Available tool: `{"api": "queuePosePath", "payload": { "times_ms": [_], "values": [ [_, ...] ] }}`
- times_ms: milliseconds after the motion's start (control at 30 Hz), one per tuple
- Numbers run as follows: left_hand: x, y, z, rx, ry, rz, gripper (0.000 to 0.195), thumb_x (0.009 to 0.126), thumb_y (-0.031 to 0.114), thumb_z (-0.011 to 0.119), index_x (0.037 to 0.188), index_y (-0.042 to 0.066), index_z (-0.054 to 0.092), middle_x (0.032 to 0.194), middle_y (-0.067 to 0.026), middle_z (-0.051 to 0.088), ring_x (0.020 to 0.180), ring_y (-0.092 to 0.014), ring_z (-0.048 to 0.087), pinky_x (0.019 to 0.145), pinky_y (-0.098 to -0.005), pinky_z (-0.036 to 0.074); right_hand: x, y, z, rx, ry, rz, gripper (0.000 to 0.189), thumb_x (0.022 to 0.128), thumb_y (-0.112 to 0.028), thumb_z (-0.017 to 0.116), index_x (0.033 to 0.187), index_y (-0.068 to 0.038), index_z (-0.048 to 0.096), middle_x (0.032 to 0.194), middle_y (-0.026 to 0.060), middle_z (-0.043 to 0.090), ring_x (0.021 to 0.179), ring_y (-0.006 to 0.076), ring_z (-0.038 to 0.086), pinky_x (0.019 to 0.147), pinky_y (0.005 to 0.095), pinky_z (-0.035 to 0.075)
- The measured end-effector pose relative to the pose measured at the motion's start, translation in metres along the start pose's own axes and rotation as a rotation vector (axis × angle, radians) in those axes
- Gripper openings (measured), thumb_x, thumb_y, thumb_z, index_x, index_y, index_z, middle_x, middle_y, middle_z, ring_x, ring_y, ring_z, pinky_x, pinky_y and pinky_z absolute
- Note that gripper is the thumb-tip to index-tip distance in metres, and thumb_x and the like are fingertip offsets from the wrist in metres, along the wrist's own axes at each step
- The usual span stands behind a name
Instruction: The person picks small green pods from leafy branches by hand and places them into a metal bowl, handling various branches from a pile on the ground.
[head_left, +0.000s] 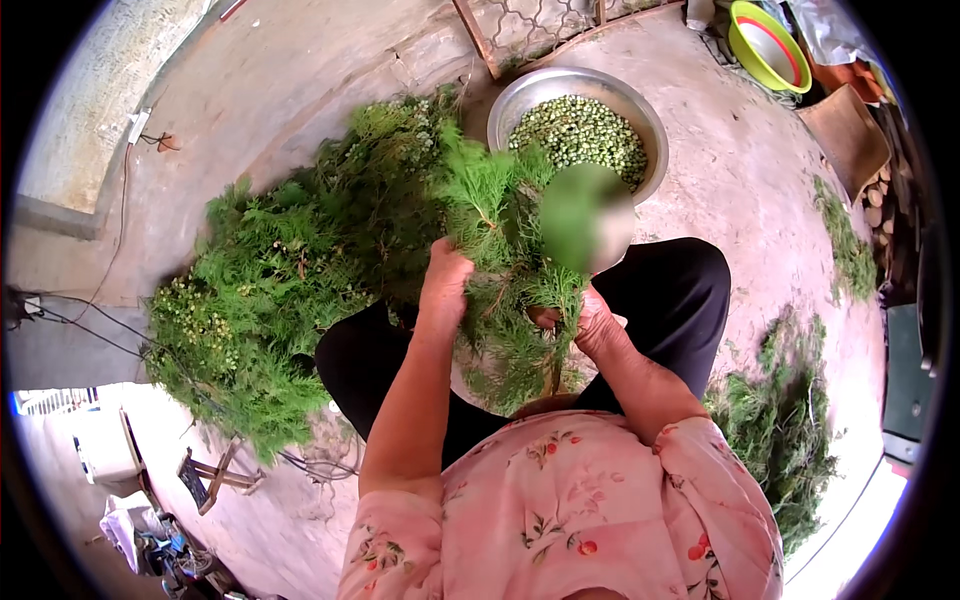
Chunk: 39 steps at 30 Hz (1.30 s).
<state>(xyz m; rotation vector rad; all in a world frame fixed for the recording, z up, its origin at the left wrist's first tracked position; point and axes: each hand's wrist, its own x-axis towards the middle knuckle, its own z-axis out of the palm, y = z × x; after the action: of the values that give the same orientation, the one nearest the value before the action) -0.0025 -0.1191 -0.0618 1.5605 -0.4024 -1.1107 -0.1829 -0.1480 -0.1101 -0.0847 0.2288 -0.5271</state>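
Observation:
My left hand (447, 270) is closed around a leafy conifer branch (484, 199), likely arborvitae, which fans out above my lap. Opposite it, my right hand (592, 315) grips the lower sprays of green foliage (564, 296) by my right knee. The fingers of that hand are partly covered by leaves. Just beyond my knees stands a wide metal basin (656, 142), partly filled with small green cones (581, 124). A round blurred patch hides part of the foliage and floor near the basin.
A large heap of cut branches (262, 300) lies to my left, some bearing pale cones. More cut branches (780, 427) are piled at right. A folding stool (217, 476) stands lower left, near cables (322, 469). Yellow-green basin (742, 49) sits at upper right.

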Motion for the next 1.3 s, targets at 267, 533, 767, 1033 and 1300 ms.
{"api": "queuePosePath", "payload": {
  "times_ms": [267, 533, 767, 1033, 1300],
  "values": [
    [-0.018, -0.001, 0.0, -0.301, 0.02, 0.234, 0.017, 0.072, -0.002, 0.062, 0.089, -0.002, 0.06, 0.078, -0.0005, 0.058, 0.067, -0.008, 0.05, 0.062, -0.022, 0.039, 0.002, -0.004, -0.001, -0.267, 0.428, -0.102, 0.024, 0.085, -0.014, 0.046, 0.107, -0.006, 0.051, 0.089, 0.0083, 0.058, 0.072, 0.0213, 0.056, 0.062, 0.0356, 0.048],
    [-0.027, 0.0, 0.005, -0.308, 0.043, 0.377, 0.003, 0.075, -0.001, 0.062, 0.076, -0.002, 0.059, 0.071, 0.0026, 0.053, 0.064, -0.005, 0.044, 0.058, -0.0205, 0.036, -0.002, -0.033, 0.029, -1.016, 0.619, -1.084, 0.022, 0.082, 0.003, 0.052, 0.104, 0.001, 0.053, 0.092, 0.0064, 0.058, 0.078, 0.0098, 0.054, 0.069, 0.0216, 0.044],
    [-0.03, 0.0, 0.011, -0.407, 0.105, 0.28, 0.006, 0.076, 0.004, 0.062, 0.079, -0.001, 0.061, 0.074, 0.0002, 0.058, 0.065, -0.008, 0.05, 0.06, -0.0223, 0.04, 0.01, 0.018, 0.073, -1.614, 0.036, -0.943, 0.023, 0.077, 0.008, 0.053, 0.098, 0.001, 0.056, 0.089, 0.0118, 0.058, 0.081, 0.0195, 0.056, 0.072, 0.0266, 0.044],
    [-0.033, 0.004, -0.001, -0.455, 0.083, 0.125, 0.014, 0.079, 0.008, 0.06, 0.087, -0.002, 0.058, 0.077, -0.0066, 0.061, 0.06, -0.016, 0.058, 0.053, -0.0268, 0.048, 0.022, 0.007, 0.046, -1.825, 0.256, -0.714, 0.032, 0.07, -0.004, 0.061, 0.101, -0.001, 0.055, 0.091, 0.0179, 0.058, 0.087, 0.0351, 0.053, 0.075, 0.0366, 0.043],
    [-0.037, 0.013, 0.004, -0.375, -0.017, 0.087, 0.015, 0.08, 0.01, 0.059, 0.088, -0.002, 0.057, 0.075, -0.0078, 0.059, 0.06, -0.018, 0.058, 0.05, -0.0276, 0.047, 0.033, 0.01, 0.033, -1.263, 0.148, -0.314, 0.02, 0.076, -0.007, 0.059, 0.094, 0.0, 0.057, 0.074, 0.0042, 0.058, 0.064, 0.0119, 0.052, 0.06, 0.0257, 0.042]
  ]
}}
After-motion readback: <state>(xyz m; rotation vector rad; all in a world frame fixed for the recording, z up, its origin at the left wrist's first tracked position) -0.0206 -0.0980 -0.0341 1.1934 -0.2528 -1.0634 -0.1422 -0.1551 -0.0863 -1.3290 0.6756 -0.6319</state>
